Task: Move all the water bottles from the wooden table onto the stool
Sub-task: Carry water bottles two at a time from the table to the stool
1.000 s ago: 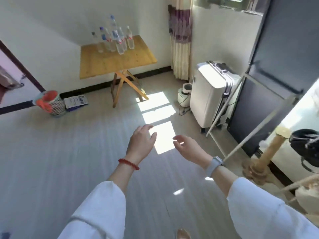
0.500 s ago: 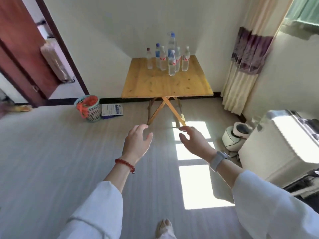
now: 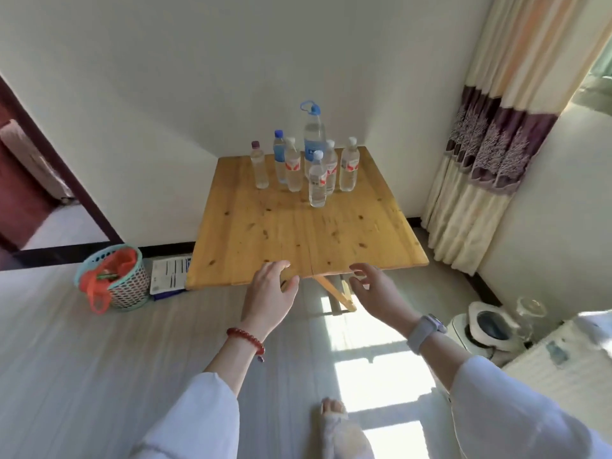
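Both arms wear loose white long sleeves, the cuffs ending partway down the forearms. The left hand (image 3: 270, 294) has a red beaded bracelet (image 3: 245, 339) at the wrist. The right hand (image 3: 381, 294) has a watch (image 3: 425, 330) with a pale grey strap. One foot (image 3: 332, 409), toes bare, shows below a white trouser leg.

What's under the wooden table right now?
Under the wooden table, only crossed wooden legs show below its near edge, on sunlit floor. The tabletop covers everything further back, so I cannot tell what else is there. No stool is in view.
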